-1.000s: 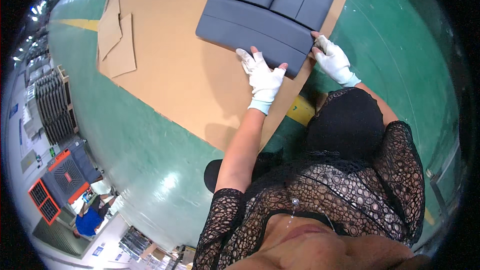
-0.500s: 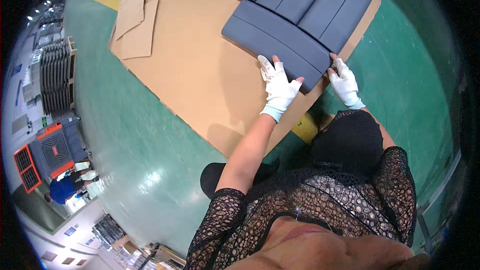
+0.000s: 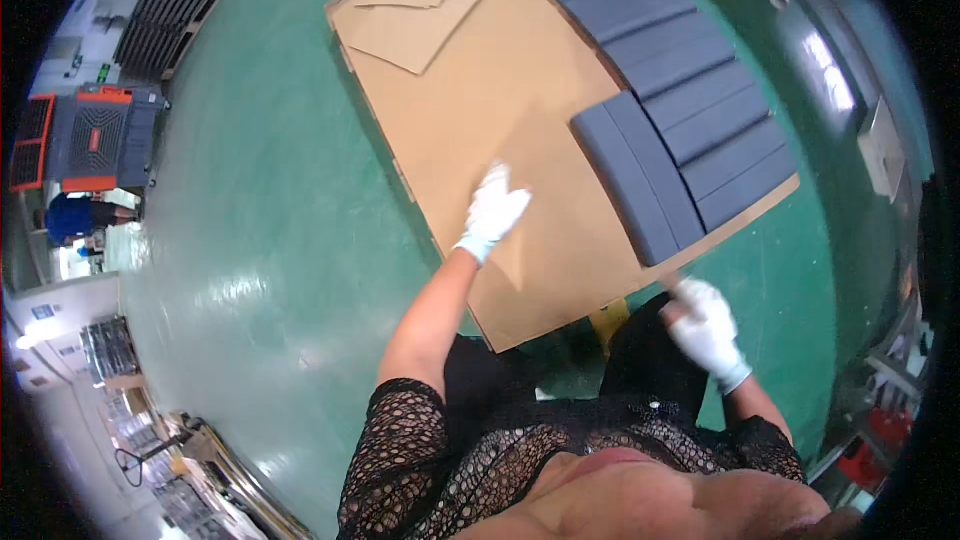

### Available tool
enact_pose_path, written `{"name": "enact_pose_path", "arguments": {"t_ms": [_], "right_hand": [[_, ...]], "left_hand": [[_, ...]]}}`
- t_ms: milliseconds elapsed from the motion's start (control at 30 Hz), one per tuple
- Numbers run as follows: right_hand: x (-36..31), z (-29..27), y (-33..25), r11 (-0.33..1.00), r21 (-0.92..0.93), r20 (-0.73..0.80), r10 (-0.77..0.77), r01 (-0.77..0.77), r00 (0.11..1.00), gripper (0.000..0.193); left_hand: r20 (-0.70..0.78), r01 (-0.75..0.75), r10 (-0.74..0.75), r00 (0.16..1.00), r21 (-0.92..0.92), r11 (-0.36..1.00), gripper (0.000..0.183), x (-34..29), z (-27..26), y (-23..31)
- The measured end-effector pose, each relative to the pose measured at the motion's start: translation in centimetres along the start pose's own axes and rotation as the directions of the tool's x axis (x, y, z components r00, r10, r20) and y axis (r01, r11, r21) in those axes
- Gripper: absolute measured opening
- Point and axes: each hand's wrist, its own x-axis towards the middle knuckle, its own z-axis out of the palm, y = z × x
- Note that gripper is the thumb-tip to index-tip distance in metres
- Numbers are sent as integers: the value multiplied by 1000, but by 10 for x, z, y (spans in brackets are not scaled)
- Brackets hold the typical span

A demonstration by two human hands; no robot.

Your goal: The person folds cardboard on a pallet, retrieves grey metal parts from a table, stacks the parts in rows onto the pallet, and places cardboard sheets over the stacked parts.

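My left hand, in a white glove with bare fingertips, is over the brown cardboard sheet. It holds nothing, with its fingers stretched out and the thumb apart. In a matching glove, my right hand is just off the sheet's near right corner, its fingers smeared by motion. Between the hands and a little farther away lies a dark grey-blue padded panel, apart from both. Its long side rests along the ends of a row of similar padded panels on the right side of the sheet.
Loose cardboard pieces lie on the sheet's far left. Green floor surrounds it. A stack of dark panels on a pallet, a grey and orange machine and a person in blue are at the left. A pale box-like object stands right.
Both hands have left the padded panel's near end. My left hand moved left over the cardboard, and my right hand drew back toward me. The view has turned and shifted.
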Motion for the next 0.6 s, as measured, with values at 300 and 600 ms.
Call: {"name": "enact_pose_path", "arguments": {"t_ms": [300,600], "right_hand": [[8,-72,-71,973,-230,340,89,-9,936,32],[-13,-60,-187,805,-575,737,431,146,521,40]], "left_hand": [[224,591,-638,737,245,769,66,-223,-190,-101],[652,538,-616,443,356,764,31,-509,-317,-61]]}}
